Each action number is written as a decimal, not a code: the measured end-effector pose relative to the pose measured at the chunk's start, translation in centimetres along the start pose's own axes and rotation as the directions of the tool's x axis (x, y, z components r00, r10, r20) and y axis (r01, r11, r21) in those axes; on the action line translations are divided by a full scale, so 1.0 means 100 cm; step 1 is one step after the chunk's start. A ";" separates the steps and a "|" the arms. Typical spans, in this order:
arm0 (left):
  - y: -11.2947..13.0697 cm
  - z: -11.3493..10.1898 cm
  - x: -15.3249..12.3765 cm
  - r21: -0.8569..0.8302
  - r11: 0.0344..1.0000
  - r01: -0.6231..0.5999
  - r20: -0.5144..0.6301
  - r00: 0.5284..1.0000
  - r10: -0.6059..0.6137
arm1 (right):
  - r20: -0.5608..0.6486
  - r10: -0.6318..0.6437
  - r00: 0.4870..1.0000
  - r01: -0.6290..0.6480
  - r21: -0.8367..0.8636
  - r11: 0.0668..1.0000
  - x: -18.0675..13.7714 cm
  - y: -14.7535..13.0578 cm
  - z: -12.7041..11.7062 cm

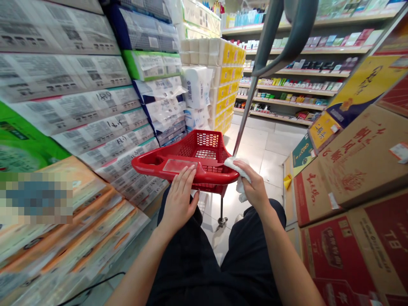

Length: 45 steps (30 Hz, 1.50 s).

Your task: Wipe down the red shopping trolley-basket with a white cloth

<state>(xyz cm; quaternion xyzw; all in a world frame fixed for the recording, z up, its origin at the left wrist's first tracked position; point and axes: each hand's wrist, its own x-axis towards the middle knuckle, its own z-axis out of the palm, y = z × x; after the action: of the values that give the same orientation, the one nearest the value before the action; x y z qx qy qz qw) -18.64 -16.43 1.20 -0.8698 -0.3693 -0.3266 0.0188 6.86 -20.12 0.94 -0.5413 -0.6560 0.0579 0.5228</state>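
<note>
A red plastic shopping basket [204, 148] on a wheeled stand is in front of me in a shop aisle. My left hand [180, 197] rests on its near rim with the fingers stretched flat. At the basket's right rim, my right hand [253, 187] is closed round a white cloth [237, 170]. The basket's grey metal pull handle [255, 80] rises from the rim beside the cloth toward the top of the view. My legs in dark trousers show below.
Stacked packs of tissue and paper rolls [95, 110] fill the left side. Red and brown cardboard boxes [350, 178] stand at the right. Shelves of goods [287, 89] line the back. White floor tiles [267, 148] run between them.
</note>
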 end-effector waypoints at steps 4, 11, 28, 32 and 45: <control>-0.024 -0.011 -0.009 0.012 0.999 0.053 -0.047 0.998 -0.052 | 0.033 -0.050 0.998 0.050 0.027 0.998 -0.004 -0.017 0.024; -0.058 -0.036 -0.019 0.011 0.998 0.054 -0.023 0.998 -0.054 | 0.027 -0.064 0.998 0.062 0.091 0.994 -0.007 -0.038 0.063; -0.057 -0.033 -0.020 -0.025 1.000 0.015 -0.036 0.999 -0.016 | 0.195 -0.117 0.974 0.183 -0.370 0.911 -0.025 -0.128 0.096; -0.048 -0.028 -0.018 -0.021 0.999 -0.027 -0.012 1.000 0.026 | 0.244 -0.154 0.957 0.243 -0.393 0.887 -0.013 -0.134 0.115; 0.015 0.012 0.023 0.087 0.985 -0.147 0.045 0.989 0.143 | 0.054 -0.068 0.996 0.086 -0.486 0.870 -0.025 -0.045 0.007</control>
<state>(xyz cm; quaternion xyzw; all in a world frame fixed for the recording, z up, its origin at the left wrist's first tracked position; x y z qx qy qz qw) -15.81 -15.77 1.87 -0.8988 -0.3196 -0.2907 0.0745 3.14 -23.57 1.93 -0.6279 -0.6794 -0.1209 0.3598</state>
